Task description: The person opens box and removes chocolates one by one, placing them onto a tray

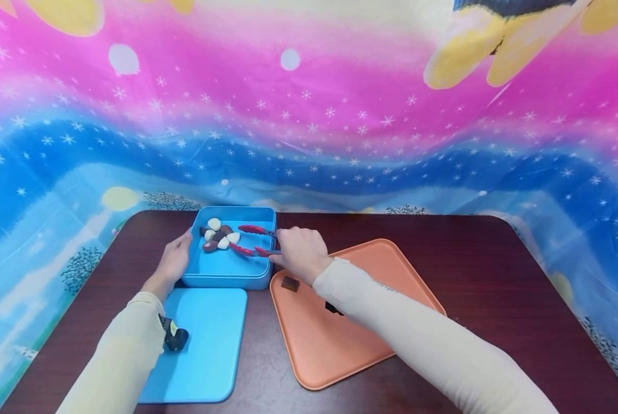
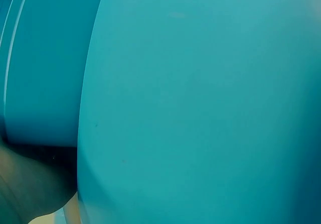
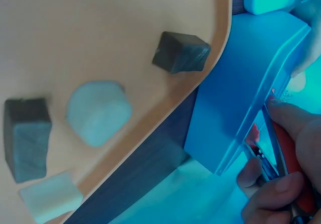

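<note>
My right hand point(image 1: 302, 250) grips a pair of red-tipped tongs point(image 1: 254, 230) over the right part of a light blue box point(image 1: 226, 282). The tong arms stand apart, with nothing visible between the tips. In the box's left half lies a cluster of brown pieces point(image 1: 210, 246) and white pieces point(image 1: 214, 223), smooth and pebble-like. One tong tip is close to the white piece nearest it. My left hand point(image 1: 174, 259) rests against the box's left outer wall, its fingers lying along it. Part of that hand is hidden in the left wrist view.
An orange tray point(image 1: 330, 356) right of the box holds dark brown blocks point(image 3: 181, 52) and pale pieces point(image 3: 98, 113); my right forearm covers part of it. A flat blue lid point(image 1: 205, 345) lies in front of the box. A patterned cloth point(image 1: 309, 115) hangs behind the dark table point(image 1: 469, 276).
</note>
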Tool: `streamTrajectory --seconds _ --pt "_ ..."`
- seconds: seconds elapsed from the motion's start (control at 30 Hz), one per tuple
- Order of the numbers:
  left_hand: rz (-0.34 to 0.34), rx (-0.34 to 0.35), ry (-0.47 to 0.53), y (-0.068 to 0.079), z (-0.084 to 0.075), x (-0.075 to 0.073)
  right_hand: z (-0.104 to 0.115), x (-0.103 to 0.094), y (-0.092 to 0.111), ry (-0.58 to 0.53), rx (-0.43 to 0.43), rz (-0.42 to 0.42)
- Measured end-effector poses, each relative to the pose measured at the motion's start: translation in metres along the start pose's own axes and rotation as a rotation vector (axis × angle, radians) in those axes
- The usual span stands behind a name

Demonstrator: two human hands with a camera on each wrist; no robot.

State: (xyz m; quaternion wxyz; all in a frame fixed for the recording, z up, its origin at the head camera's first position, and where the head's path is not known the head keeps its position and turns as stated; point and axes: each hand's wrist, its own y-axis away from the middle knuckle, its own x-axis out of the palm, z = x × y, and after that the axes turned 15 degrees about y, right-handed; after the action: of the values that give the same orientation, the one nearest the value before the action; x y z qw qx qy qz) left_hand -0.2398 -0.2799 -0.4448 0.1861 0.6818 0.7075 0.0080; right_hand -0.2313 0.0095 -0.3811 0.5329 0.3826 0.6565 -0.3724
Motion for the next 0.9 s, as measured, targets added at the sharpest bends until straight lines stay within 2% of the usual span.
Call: streamTrajectory --seconds 0.23,0.4,0.9 --pt "-0.001 0.02 0.003 0.0 -0.002 0.001 0.007 0.002 -0.004 -0.011 -0.009 0.055" --pt "0.001 0.008 -0.01 0.001 -0.002 0.001 0.009 0.002 -0.003 -0.013 0.0 0.08" --pt "0.01 -0.022 -0.019 0.003 -0.002 -0.001 0.002 0.009 0.009 -0.118 -0.012 0.036"
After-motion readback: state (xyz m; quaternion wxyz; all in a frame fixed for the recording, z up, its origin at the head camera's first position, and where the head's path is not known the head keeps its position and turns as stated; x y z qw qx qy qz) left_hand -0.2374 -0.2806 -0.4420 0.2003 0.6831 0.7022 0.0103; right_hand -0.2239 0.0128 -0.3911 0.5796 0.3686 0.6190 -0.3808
